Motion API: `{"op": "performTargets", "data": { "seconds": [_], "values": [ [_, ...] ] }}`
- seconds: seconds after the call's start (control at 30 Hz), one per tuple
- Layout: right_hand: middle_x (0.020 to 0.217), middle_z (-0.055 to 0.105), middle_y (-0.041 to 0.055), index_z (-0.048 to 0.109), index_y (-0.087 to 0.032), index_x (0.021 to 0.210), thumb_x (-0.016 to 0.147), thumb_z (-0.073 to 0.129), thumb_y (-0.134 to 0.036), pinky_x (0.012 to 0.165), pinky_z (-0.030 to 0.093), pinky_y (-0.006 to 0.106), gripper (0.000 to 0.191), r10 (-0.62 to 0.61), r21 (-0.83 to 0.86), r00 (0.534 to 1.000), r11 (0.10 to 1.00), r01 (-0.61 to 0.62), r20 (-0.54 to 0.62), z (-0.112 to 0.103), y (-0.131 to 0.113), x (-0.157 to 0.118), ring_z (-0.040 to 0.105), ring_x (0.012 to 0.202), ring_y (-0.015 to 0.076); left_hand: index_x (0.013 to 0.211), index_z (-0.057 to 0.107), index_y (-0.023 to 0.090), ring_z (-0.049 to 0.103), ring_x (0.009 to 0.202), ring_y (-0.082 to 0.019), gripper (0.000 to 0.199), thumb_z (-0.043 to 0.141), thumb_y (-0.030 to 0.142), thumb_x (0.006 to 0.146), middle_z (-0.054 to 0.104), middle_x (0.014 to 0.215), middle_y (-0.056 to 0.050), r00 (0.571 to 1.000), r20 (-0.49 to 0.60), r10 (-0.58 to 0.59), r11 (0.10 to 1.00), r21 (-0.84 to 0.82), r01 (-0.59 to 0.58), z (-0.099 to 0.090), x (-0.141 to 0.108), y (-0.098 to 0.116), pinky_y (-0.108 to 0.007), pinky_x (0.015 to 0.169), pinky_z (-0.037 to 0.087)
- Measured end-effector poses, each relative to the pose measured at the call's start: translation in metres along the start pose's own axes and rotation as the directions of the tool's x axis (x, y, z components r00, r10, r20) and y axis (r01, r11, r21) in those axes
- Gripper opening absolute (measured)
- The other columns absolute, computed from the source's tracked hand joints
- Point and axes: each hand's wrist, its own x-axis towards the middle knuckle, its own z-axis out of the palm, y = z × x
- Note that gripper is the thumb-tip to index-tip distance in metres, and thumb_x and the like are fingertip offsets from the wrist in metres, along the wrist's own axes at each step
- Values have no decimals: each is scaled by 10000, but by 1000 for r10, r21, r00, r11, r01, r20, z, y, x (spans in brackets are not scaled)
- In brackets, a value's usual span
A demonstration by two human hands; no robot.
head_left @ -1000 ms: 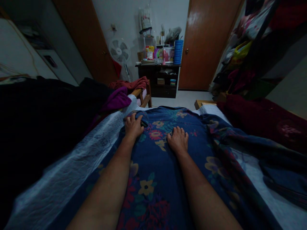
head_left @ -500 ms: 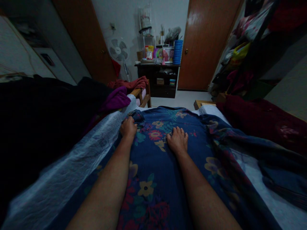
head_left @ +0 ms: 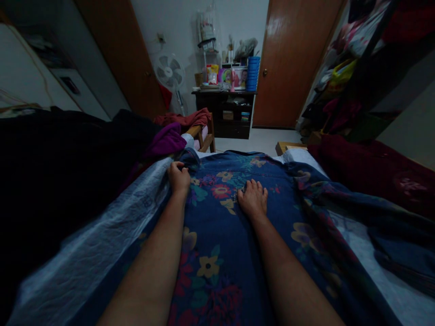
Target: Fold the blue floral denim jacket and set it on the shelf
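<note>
A dark blue denim shirt (head_left: 217,235) with a print of flowers lies spread on the bed, its collar end away from me and its back facing up. One sleeve (head_left: 353,201) stretches out to the right. Near the left shoulder, a bunched fold of the cloth (head_left: 190,158) sits just beyond my left hand (head_left: 179,177). That hand's fingers are curled at the garment's left edge and appear closed on the fabric; the fingertips are partly hidden. Palm down on the upper back rests my right hand (head_left: 253,197), fingers stretched out and holding nothing.
A pale sheet (head_left: 102,231) shows beneath the shirt. Dark clothing (head_left: 68,158) is heaped on the left beside a purple cloth (head_left: 170,138). Dark red fabric (head_left: 377,167) lies at the right. Beyond are a fan (head_left: 169,71), a dark cabinet (head_left: 220,113) and a wooden door (head_left: 295,68).
My left hand has shifted slightly left and toward me, off the bunched fold at the left shoulder. That fold has moved a little left and away. My right hand stays on the shirt.
</note>
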Motion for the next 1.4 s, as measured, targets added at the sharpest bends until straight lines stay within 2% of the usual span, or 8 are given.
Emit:
{"op": "performTargets", "data": {
  "seconds": [0.17,0.37,0.5,0.6,0.73,1.0,1.27,1.4],
  "values": [
    [1489,424,133,482,-142,1377,911,390,-406,1134,151,489,543,3,0,1000,1000,-3,12,-1,0,1,293,1393,299,1109,605,214,523,1152,-321,335,620,277,780,500,1295,-138,978,191,79,962,242,-125,-4,-19,11,-462,939,451],
    [1490,424,130,483,-143,1375,905,401,-405,1134,154,485,544,9,-5,1000,1000,-9,18,-1,0,1,294,1393,300,1148,614,217,426,1257,-360,322,561,218,830,385,1469,-132,955,7,298,903,322,-284,-8,-37,31,-500,995,395],
    [1494,421,127,480,-140,1380,909,396,-406,1133,160,484,548,5,-8,1000,1000,-5,17,-2,-1,1,295,1393,301,1228,588,208,530,1202,-217,359,426,199,907,574,1311,-93,790,357,498,837,42,-546,11,-37,29,-334,1040,397],
    [1501,410,131,471,-142,1391,910,394,-410,1133,160,479,555,9,-16,999,1000,-9,32,-3,-1,0,292,1396,298,1369,495,208,433,1337,-219,458,405,362,947,495,1446,-88,700,541,467,825,18,-564,25,-42,18,-368,1118,315],
    [1502,409,124,473,-150,1391,913,394,-421,1135,159,478,556,16,-18,999,1000,-15,35,-4,-1,1,292,1397,292,1457,404,251,297,1431,-276,581,364,520,944,331,1563,-83,756,549,357,847,150,-509,29,-49,9,-481,1157,208],
    [1502,411,116,470,-146,1395,913,399,-423,1141,153,470,560,18,-18,999,1000,-17,33,0,1,2,290,1400,287,1470,387,175,383,1371,-320,670,352,567,928,456,1467,-171,839,479,259,870,261,-418,27,-48,13,-467,1109,269],
    [1498,419,115,478,-144,1388,912,405,-421,1143,142,465,555,22,11,999,1000,-22,29,-1,1,2,287,1401,285,1510,300,200,272,1445,-269,677,275,579,950,320,1562,-127,719,601,349,821,175,-544,11,-52,-15,-435,1157,193],
    [1502,410,127,468,-134,1396,911,410,-416,1141,141,470,564,28,17,998,999,-28,48,-1,1,2,283,1404,288,1519,274,230,225,1464,-249,655,283,566,957,273,1584,-104,707,613,353,815,170,-554,-9,-55,-39,-446,1167,180]
  ]
}}
